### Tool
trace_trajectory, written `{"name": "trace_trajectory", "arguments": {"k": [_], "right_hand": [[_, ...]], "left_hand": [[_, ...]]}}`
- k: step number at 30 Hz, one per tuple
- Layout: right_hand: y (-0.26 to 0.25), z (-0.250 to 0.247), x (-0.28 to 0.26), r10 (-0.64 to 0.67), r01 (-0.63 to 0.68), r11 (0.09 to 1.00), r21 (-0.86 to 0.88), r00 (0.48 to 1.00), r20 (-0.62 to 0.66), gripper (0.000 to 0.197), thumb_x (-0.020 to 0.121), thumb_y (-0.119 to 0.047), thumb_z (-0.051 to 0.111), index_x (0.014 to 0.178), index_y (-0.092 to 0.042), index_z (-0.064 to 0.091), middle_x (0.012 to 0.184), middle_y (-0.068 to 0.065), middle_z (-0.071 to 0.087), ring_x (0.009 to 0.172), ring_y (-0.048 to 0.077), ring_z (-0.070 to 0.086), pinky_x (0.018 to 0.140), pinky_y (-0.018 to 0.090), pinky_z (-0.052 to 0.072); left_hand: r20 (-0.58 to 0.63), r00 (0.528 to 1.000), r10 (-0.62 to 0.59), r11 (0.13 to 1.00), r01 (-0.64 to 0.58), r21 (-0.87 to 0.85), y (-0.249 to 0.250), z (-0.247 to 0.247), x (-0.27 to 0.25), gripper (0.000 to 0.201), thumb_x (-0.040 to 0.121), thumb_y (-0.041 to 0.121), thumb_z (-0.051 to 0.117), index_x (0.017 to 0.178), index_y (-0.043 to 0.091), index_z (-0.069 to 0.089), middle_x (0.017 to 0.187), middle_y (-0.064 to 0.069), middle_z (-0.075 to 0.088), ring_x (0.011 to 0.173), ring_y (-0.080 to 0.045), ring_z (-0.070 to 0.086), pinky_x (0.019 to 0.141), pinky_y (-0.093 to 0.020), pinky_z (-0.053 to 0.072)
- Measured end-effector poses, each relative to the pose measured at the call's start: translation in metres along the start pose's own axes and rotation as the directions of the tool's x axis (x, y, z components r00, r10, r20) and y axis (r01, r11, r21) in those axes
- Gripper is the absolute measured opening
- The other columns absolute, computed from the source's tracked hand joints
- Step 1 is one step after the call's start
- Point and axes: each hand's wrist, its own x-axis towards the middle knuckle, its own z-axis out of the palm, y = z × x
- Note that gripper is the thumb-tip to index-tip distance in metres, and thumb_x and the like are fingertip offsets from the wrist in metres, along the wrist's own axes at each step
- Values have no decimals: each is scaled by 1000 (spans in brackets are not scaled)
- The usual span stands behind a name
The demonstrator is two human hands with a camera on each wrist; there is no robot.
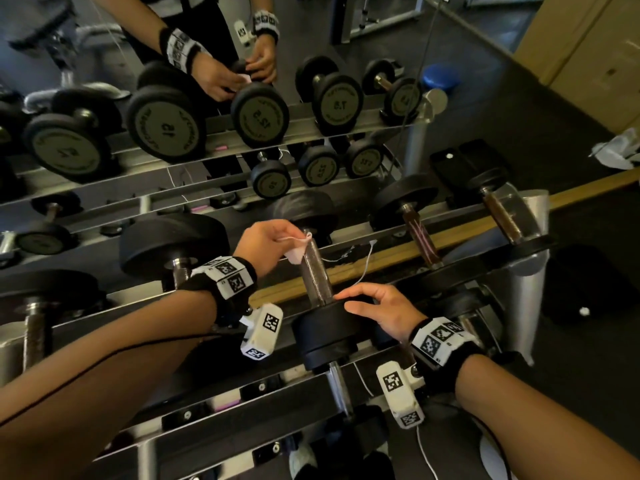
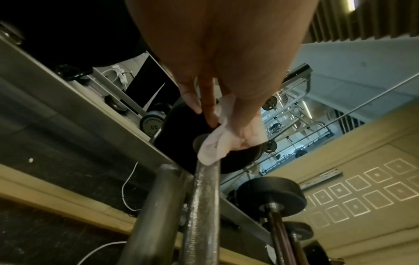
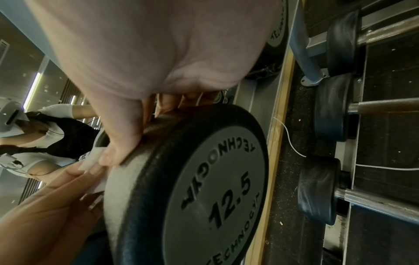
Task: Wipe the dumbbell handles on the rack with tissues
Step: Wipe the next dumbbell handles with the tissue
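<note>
- Your left hand pinches the tissue against the dumbbell handle at its 12 o'clock end.
- Your right hand, fingers loosely spread, rests on the near weight head at 6 o'clock on the rack.

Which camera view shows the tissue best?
The left wrist view: the tissue fills the middle, pinched by the left hand against the far end of the dumbbell handle. The head view shows it smaller. The right wrist view shows only a white scrap beside the 12.5 weight plate.
</note>
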Motion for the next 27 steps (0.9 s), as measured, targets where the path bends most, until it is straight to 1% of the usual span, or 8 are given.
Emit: {"name": "trace_trajectory", "arguments": {"k": [4,6,10,13,16,18,22,27], "right_hand": [[2,-1,-1,-4,4,1000,-11,1000,-13,21,89,-9,67,103,-21,75,111,9,73,105,27,69,89,38,58],[2,-1,0,-1,1,1000,-6,1000,-10,21,89,-9,67,105,-20,74,111,8,73,105,26,69,89,38,58],[2,-2,0,-11,10,999,-31,1000,-5,21,89,-10,67,107,-19,74,112,5,73,106,21,69,90,34,57],[2,-2,0,-25,24,999,-42,1000,-8,20,89,-10,68,105,-20,75,110,3,74,105,19,69,92,33,56],[2,-2,2,-30,30,998,-55,999,-10,20,88,-8,68,102,-21,75,104,0,75,102,16,70,90,28,56],[2,-2,3,-32,32,998,-53,999,-8,21,88,-8,68,101,-22,75,103,-1,76,101,15,70,88,26,56],[3,-1,2,-48,47,997,-63,999,-6,23,88,-10,68,96,-30,77,104,-1,75,101,15,69,87,26,54],[-2,-1,1,-28,28,995,-94,1000,1,21,89,-11,68,100,-26,76,107,1,75,104,17,69,86,25,55]], "left_hand": [[149,989,0,984,-27,175,-12,21,-3,10,81,22,77,75,29,74,82,19,74,83,8,66,75,-7,48],[228,974,19,990,-49,131,-16,26,-7,15,79,21,80,71,32,73,77,26,72,81,15,64,69,0,42],[415,910,18,994,-61,90,-19,35,-21,13,81,16,78,78,29,75,86,18,75,88,3,69,89,-21,51],[498,867,-27,991,-41,125,-18,41,-29,18,81,17,77,76,34,75,83,20,74,82,6,68,87,-22,50],[506,856,-107,993,66,99,-9,38,-30,12,81,18,79,75,28,76,75,4,74,73,-12,66,80,-31,51],[465,876,-130,991,99,92,-3,30,-31,13,82,17,77,74,26,73,73,3,72,76,-15,64,86,-38,51],[336,916,-219,961,263,-91,4,8,-37,17,95,5,58,85,19,61,86,-7,65,79,-22,62,74,-37,53],[366,855,-368,710,512,-483,23,-15,-48,13,101,4,43,106,13,51,109,-25,63,79,-37,69,62,-40,62]]}}
